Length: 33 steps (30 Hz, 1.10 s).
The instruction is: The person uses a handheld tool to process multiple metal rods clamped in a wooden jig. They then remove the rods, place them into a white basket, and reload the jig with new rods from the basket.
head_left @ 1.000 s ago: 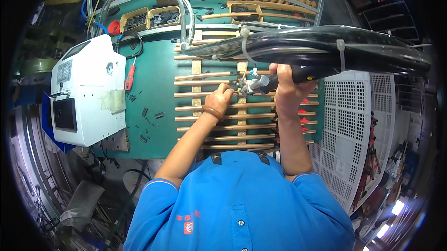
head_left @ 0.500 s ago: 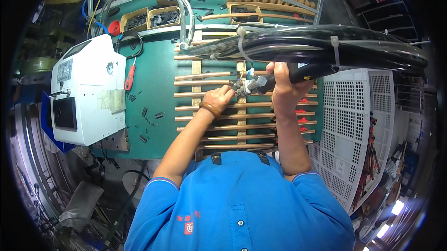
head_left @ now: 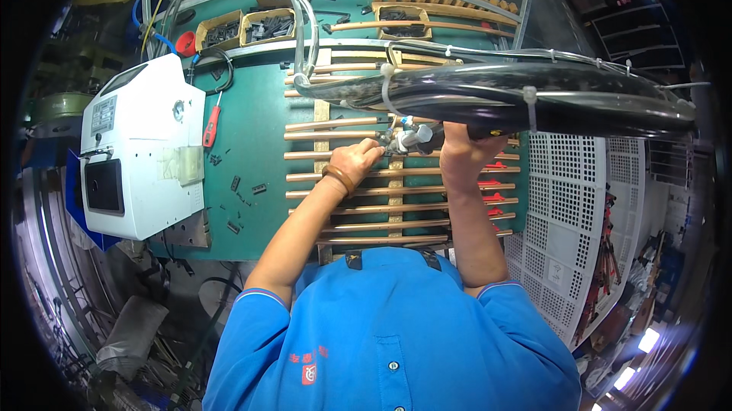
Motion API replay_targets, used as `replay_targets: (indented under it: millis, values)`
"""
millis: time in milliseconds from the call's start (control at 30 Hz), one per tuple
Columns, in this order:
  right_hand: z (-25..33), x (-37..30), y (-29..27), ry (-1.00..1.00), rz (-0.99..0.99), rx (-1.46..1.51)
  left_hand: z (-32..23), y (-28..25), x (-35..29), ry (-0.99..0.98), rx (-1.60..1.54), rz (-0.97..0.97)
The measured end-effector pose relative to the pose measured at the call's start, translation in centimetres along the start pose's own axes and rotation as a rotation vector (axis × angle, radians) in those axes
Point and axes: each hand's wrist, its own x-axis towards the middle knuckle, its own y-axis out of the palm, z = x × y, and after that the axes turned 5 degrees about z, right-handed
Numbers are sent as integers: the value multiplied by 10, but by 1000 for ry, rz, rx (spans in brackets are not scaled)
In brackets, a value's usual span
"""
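My right hand (head_left: 467,158) is wrapped round a black handheld power tool (head_left: 488,130) with a metal nose (head_left: 414,139), partly covered by the thick hose bundle above. Just left of that nose, my left hand (head_left: 355,162) has its fingers pinched together over a copper-coloured rod (head_left: 309,155); what lies between the fingertips is hidden. A brown bracelet (head_left: 340,178) circles my left wrist. Several similar rods lie side by side across wooden strips (head_left: 396,205) on the green table (head_left: 248,136). Red clips (head_left: 494,198) sit at the rods' right ends.
A black hose bundle (head_left: 602,98) crosses above the rods. At left stands a white machine (head_left: 145,152), with a red-handled screwdriver (head_left: 212,126) beside it. Boxes of black parts (head_left: 268,27) stand at the back. White perforated crates (head_left: 560,220) border the table's right side.
The tool and hose bundle have come slightly down and toward me, with my right hand sinking along. The nose has shifted a little left. My left hand stays almost in place.
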Motion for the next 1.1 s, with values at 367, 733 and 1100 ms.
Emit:
replay_targets:
  millis: [367, 733, 1100]
  values:
    - [-23, -15, -12, -369, 85, -580, 1, 2, 3, -20, 29, -36]
    - [-82, -62, -42, 248, 437, 681, 9, 11, -2, -150, -157, -82]
    - [-42, -49, -8, 561, 146, 913, -16, -30, 20, -252, -85, 57]
